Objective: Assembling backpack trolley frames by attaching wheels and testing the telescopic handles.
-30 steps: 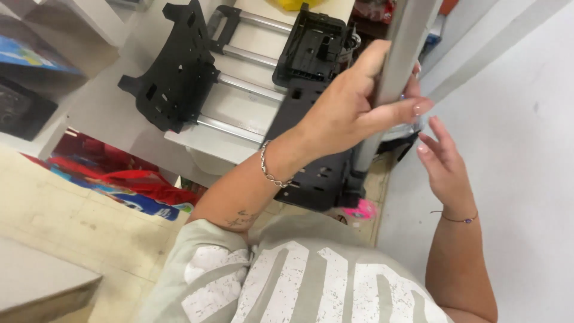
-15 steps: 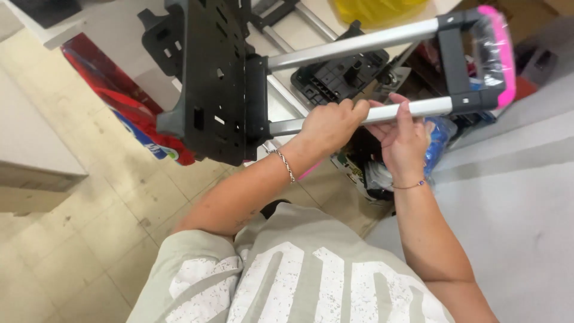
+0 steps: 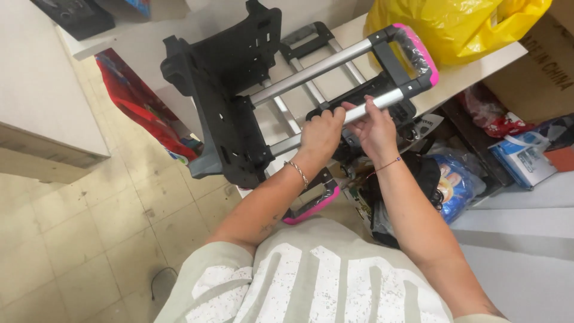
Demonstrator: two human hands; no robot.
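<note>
**Both hands on the lower rail of a folding trolley frame**

The left hand (image 3: pixel 320 133) is closed around the lower silver rail (image 3: pixel 373 103) of a folding trolley frame (image 3: pixel 281 96), knuckles up, a thin bracelet at the wrist. The right hand (image 3: pixel 375 128) sits just beside it at 3 o'clock, fingers curled onto the same rail, thumb underneath. The frame is held up in the air above the tabletop (image 3: pixel 472 72), tilted, with its black plastic base plate (image 3: pixel 230 113) out at 9 o'clock and the pink-trimmed handle (image 3: pixel 418 51) at 1 o'clock.

The metal tubes look stiff and smooth, so a bare palm could slide along them; the black plate probably carries most of the weight, which would pull that end down. The rail near the black cross-piece seems the soundest place to grip, away from the clear wrap on the handle, which looks slippery.

A second frame (image 3: pixel 308 57) lies flat on the tabletop behind. A yellow plastic bag (image 3: pixel 472 24) sits at 1 o'clock, a red bag (image 3: pixel 134 101) leans below the tabletop at 9 o'clock, and blue packets (image 3: pixel 457 182) lie at 3 o'clock on a lower shelf
</note>
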